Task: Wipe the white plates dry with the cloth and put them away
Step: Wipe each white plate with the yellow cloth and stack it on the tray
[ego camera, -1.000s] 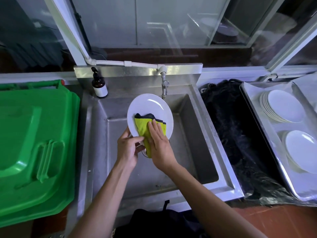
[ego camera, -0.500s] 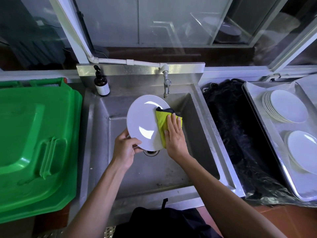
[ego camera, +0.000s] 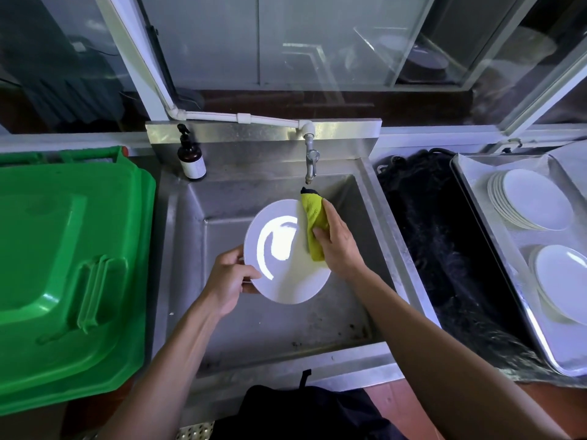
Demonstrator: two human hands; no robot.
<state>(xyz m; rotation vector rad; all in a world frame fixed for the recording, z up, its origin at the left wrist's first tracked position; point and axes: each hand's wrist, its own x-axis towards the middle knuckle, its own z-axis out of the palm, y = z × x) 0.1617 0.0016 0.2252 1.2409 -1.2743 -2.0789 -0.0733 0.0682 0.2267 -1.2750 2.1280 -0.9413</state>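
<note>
A white plate [ego camera: 286,268] is held over the steel sink [ego camera: 178,249], face up and nearly flat. My left hand [ego camera: 230,279] grips its left rim with the thumb on top. My right hand [ego camera: 338,242] holds a yellow-green cloth [ego camera: 313,222] with a dark edge, curled round it at the plate's upper right rim. Two stacks of white plates, a far stack [ego camera: 533,200] and a near stack [ego camera: 562,277], lie on a metal tray [ego camera: 508,268] at the right.
A green bin lid [ego camera: 63,265] fills the left side. A brown pump bottle [ego camera: 191,157] stands at the sink's back left, the tap [ego camera: 310,160] just above the cloth. A black plastic bag [ego camera: 444,249] lies between sink and tray. Glass panes rise behind.
The plate has tipped from nearly upright to nearly flat and come lower. My right hand has slid the cloth from the plate's middle out to its right rim.
</note>
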